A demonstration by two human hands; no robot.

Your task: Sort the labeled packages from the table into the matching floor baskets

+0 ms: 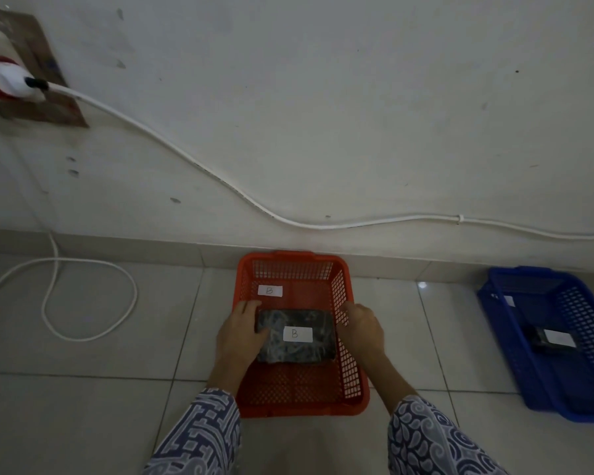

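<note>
A dark wrapped package (295,347) with a white label marked B is held over the inside of the red basket (352,375), which stands on the tiled floor by the wall. Another white B label (270,290) lies on the basket's floor at the back. My left hand (239,332) grips the package's left side, thumb on top. My right hand (360,329) holds its right side by the basket's right wall. Whether the package rests on the basket floor is unclear.
A blue basket (508,303) stands to the right on the floor, with a dark package (554,339) bearing a white label inside. A white cable (90,299) loops on the tiles at the left and runs along the wall to a plug (11,78).
</note>
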